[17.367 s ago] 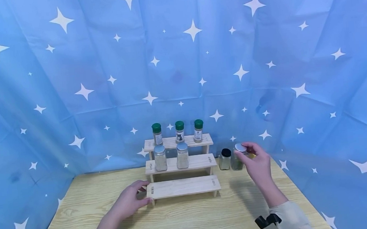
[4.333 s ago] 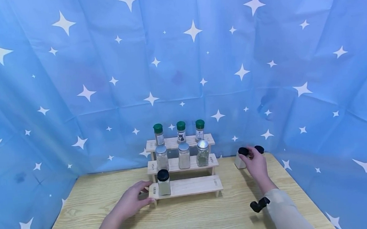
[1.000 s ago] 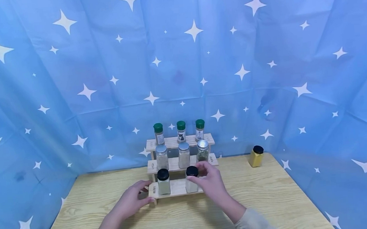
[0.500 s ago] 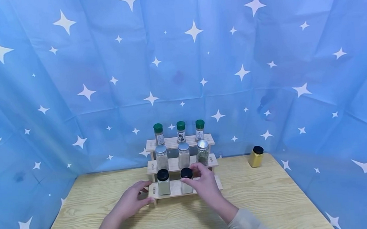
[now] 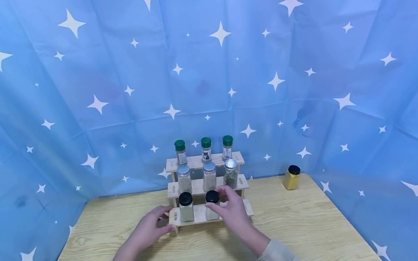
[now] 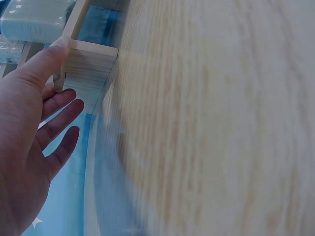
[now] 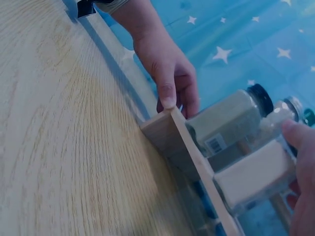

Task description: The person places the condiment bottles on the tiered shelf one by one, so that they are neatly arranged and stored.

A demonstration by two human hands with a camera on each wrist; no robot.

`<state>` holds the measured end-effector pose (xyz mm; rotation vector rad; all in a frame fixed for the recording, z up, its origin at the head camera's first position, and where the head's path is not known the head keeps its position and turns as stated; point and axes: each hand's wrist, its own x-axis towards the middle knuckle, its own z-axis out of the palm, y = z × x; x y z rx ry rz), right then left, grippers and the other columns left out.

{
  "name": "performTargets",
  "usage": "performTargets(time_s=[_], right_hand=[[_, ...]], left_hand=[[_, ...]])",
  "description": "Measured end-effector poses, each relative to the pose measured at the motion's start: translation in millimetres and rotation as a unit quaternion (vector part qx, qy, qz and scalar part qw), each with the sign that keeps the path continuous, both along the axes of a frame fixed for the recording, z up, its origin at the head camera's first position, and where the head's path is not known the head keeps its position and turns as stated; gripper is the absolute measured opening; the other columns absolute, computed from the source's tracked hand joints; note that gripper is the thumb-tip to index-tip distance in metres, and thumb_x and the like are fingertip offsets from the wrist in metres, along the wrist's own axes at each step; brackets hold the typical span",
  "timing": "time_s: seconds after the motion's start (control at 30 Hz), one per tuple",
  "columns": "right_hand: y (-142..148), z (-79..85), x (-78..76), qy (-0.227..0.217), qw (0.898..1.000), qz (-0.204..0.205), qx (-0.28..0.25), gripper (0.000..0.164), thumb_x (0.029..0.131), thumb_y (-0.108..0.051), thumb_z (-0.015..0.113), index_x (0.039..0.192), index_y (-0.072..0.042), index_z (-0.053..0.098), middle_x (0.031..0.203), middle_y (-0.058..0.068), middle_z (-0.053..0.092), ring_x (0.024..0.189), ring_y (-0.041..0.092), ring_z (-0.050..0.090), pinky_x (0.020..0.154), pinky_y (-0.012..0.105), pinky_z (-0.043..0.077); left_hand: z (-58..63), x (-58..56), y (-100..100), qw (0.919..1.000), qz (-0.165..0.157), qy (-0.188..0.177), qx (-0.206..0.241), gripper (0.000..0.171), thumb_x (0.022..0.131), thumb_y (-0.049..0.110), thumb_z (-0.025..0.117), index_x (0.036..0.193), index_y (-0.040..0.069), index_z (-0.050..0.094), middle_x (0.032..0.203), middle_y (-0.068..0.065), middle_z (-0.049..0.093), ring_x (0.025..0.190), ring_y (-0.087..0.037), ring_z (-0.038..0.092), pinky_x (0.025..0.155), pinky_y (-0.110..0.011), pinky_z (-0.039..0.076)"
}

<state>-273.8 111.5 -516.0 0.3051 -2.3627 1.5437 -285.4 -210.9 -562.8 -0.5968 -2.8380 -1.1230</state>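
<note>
My left hand point(image 5: 148, 229) grips the left end of a three-tier wooden spice rack point(image 5: 200, 215); in the left wrist view the thumb lies on the shelf end point(image 6: 91, 56). My right hand point(image 5: 235, 211) holds a black-lidded glass spice jar point(image 5: 212, 197) by its upper part, upright at the middle of the lowest tier. Its pale contents show in the right wrist view, where the jar point(image 7: 256, 174) stands on the shelf board. To its left on that tier is another black-lidded jar point(image 5: 187, 209), with a barcode label.
Silver-lidded jars point(image 5: 184, 180) line the middle tier, and green-capped shakers point(image 5: 206, 149) the top one. A yellow jar with a black lid point(image 5: 292, 178) stands at the table's back right. Blue star-printed cloth point(image 5: 205, 85) hangs behind.
Over the longer span, a silver-lidded jar went onto the middle tier and two black-lidded jars onto the lowest. In the last second my right hand shifted its jar slightly left; my left hand stayed.
</note>
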Motion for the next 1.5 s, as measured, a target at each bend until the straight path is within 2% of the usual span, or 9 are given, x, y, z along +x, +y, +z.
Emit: performTargets(time_s=[0.17, 0.27, 0.43, 0.6, 0.8, 1.07, 1.23, 1.33, 1.5], right_hand=[[3.1, -0.5, 0.9, -0.008, 1.000, 0.010, -0.014, 0.051, 0.086, -0.030, 0.099, 0.124, -0.021, 0.068, 0.115, -0.004, 0.071, 0.105, 0.018, 0.068, 0.080, 0.028, 0.063], [7.9, -2.1, 2.0, -0.013, 1.000, 0.012, -0.018, 0.057, 0.082, -0.030, 0.102, 0.126, -0.020, 0.068, 0.119, -0.005, 0.071, 0.110, 0.019, 0.068, 0.087, 0.029, 0.063], [20.3, -5.6, 2.9, 0.013, 1.000, 0.005, 0.001, 0.058, 0.080, -0.027, 0.103, 0.125, -0.017, 0.069, 0.121, -0.004, 0.072, 0.112, 0.022, 0.068, 0.098, 0.033, 0.057], [36.3, -6.8, 3.3, 0.049, 0.999, 0.001, 0.020, 0.056, 0.079, -0.021, 0.103, 0.124, -0.014, 0.070, 0.121, 0.000, 0.072, 0.111, 0.027, 0.068, 0.097, 0.034, 0.058], [67.4, -10.0, 2.2, 0.058, 0.998, -0.021, 0.008, 0.052, 0.085, -0.020, 0.099, 0.126, -0.011, 0.068, 0.118, 0.001, 0.072, 0.109, 0.025, 0.067, 0.096, 0.048, 0.059], [133.0, -15.3, -10.7, 0.078, 0.991, -0.112, 0.004, 0.043, 0.094, -0.014, 0.092, 0.127, 0.000, 0.067, 0.120, 0.016, 0.072, 0.110, 0.036, 0.065, 0.092, 0.034, 0.056], [174.7, -12.6, -21.3, 0.057, 0.984, -0.165, 0.016, 0.044, 0.101, -0.024, 0.086, 0.131, 0.000, 0.065, 0.125, 0.016, 0.068, 0.112, 0.036, 0.063, 0.091, 0.021, 0.049], [197.3, -11.7, -30.4, 0.055, 0.978, -0.199, 0.017, 0.045, 0.102, -0.027, 0.085, 0.131, 0.001, 0.064, 0.125, 0.017, 0.066, 0.112, 0.033, 0.062, 0.089, 0.021, 0.048], [229.2, -15.8, -45.0, 0.068, 0.967, -0.245, 0.013, 0.052, 0.102, -0.022, 0.085, 0.137, 0.007, 0.060, 0.130, 0.023, 0.062, 0.120, 0.038, 0.060, 0.093, 0.030, 0.048]], left_hand=[[-0.3, 0.2, 0.7, 1.0000, -0.001, 0.001, -0.006, 0.071, 0.096, 0.039, 0.089, 0.155, 0.011, 0.062, 0.142, -0.003, 0.069, 0.119, -0.023, 0.071, 0.104, -0.053, 0.060], [0.6, 0.5, 1.6, 1.0000, -0.002, -0.001, -0.003, 0.071, 0.096, 0.038, 0.089, 0.155, 0.011, 0.062, 0.142, -0.004, 0.069, 0.119, -0.024, 0.071, 0.104, -0.053, 0.060], [2.0, 0.0, 2.1, 1.0000, 0.000, -0.002, 0.000, 0.071, 0.095, 0.038, 0.090, 0.154, 0.010, 0.063, 0.142, -0.004, 0.069, 0.119, -0.024, 0.070, 0.104, -0.054, 0.060], [1.8, -0.6, 0.6, 1.0000, 0.002, 0.002, -0.005, 0.072, 0.094, 0.040, 0.089, 0.154, 0.010, 0.063, 0.142, -0.004, 0.069, 0.118, -0.023, 0.070, 0.103, -0.053, 0.060], [2.6, -0.4, 2.0, 1.0000, 0.001, -0.004, -0.004, 0.072, 0.095, 0.039, 0.089, 0.155, 0.009, 0.062, 0.145, -0.006, 0.068, 0.119, -0.023, 0.070, 0.104, -0.053, 0.060], [0.9, 0.1, 2.2, 1.0000, -0.001, -0.002, -0.006, 0.074, 0.096, 0.036, 0.089, 0.157, 0.008, 0.060, 0.146, -0.007, 0.067, 0.120, -0.024, 0.070, 0.105, -0.054, 0.059], [0.0, -0.2, 1.9, 1.0000, 0.002, 0.001, -0.003, 0.073, 0.095, 0.035, 0.089, 0.157, 0.007, 0.060, 0.145, -0.007, 0.068, 0.119, -0.023, 0.069, 0.105, -0.054, 0.060], [0.2, -0.1, 2.0, 1.0000, 0.002, 0.002, -0.005, 0.073, 0.095, 0.035, 0.090, 0.156, 0.007, 0.060, 0.145, -0.007, 0.068, 0.119, -0.024, 0.070, 0.105, -0.055, 0.059], [1.8, 2.0, 2.8, 1.0000, 0.006, -0.001, -0.006, 0.073, 0.095, 0.035, 0.090, 0.156, 0.007, 0.060, 0.144, -0.007, 0.068, 0.119, -0.024, 0.070, 0.105, -0.055, 0.059]])
